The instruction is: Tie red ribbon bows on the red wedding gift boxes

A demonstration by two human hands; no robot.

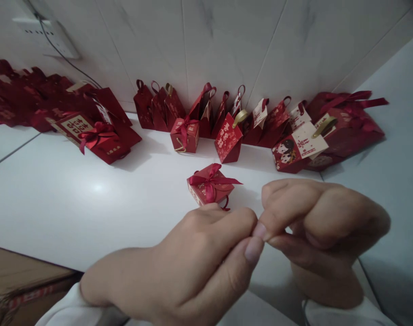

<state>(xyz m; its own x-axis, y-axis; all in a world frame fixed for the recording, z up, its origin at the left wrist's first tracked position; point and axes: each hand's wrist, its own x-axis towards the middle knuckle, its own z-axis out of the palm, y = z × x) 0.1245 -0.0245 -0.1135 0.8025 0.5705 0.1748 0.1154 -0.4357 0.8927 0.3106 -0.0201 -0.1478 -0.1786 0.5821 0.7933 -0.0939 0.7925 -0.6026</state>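
Note:
My left hand point(202, 258) and my right hand point(321, 217) meet fingertip to fingertip above the white table. Both are closed in a pinch, thumb against index finger. Whatever lies between the fingertips, if anything, is hidden or too small to name. Just beyond my left knuckles sits a small red gift box point(211, 184) tied with a dark red ribbon bow. A thin red loop sticks out at its near right corner, partly behind my hand. Neither hand visibly touches this box.
Behind stand several red and cream gift boxes with ribbon handles, lined along the tiled wall point(233, 40). Larger bow-tied boxes point(99, 136) cluster at left, and a red bag-like box point(352, 122) stands at right. A cardboard carton point(23, 276) is below left; a cable hangs from the socket point(45, 38).

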